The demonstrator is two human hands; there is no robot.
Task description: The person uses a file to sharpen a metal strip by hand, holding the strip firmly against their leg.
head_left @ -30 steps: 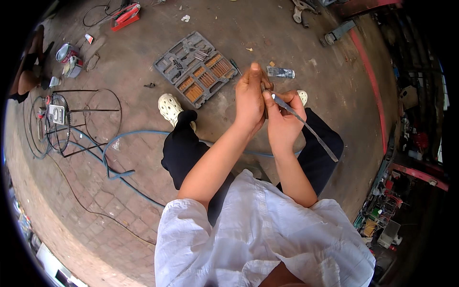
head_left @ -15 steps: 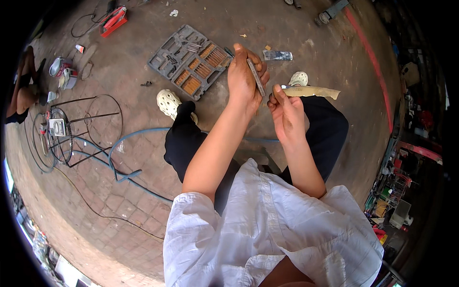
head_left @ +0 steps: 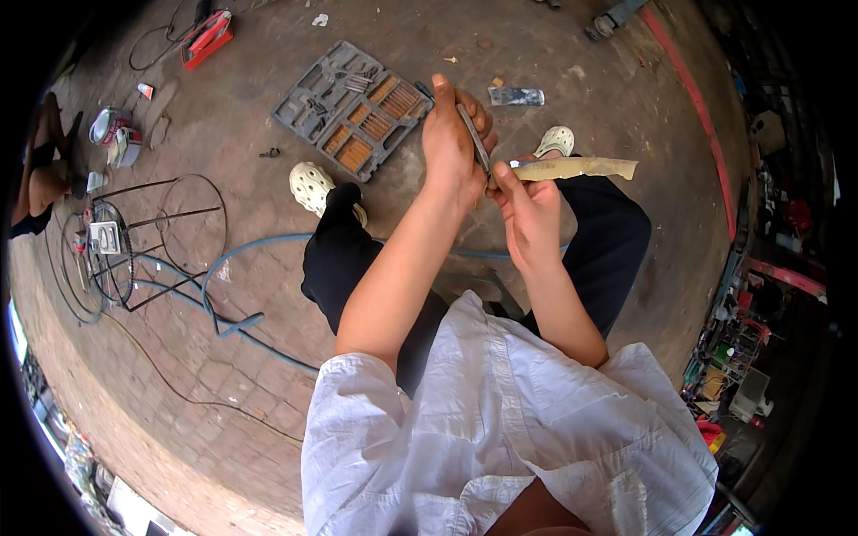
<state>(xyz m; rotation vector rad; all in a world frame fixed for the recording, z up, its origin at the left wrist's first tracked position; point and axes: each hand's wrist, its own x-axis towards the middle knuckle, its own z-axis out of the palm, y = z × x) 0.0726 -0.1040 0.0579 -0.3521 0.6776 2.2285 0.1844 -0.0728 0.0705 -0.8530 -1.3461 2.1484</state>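
Note:
My left hand [head_left: 451, 143] is wrapped round a narrow grey metal bar [head_left: 472, 129], fingers curled behind it. My right hand [head_left: 527, 214] pinches a long tan strip [head_left: 592, 167], paper-like and shiny near the fingertips, which sticks out to the right. Its thumb and fingers are at the lower end of the bar, close against my left hand; whether they touch the bar is unclear. Beyond my hands an open grey case [head_left: 313, 92] with rows of orange pieces lies on the floor, with a small dark packet [head_left: 517, 96] to its right.
At left stand a wire frame with a sprocket [head_left: 105, 234], a blue hose [head_left: 259, 239], buckets [head_left: 112, 127] and another person's bare legs [head_left: 45, 188]. A red toolbox [head_left: 207, 40] lies top left, a metal stand [head_left: 612, 20] top right. Cluttered parts [head_left: 746, 348] line the right side.
My hands parted, then came back together. The strip swung from slanting down-right to lying nearly level, showing tan. The bar in my left hand came into clearer view.

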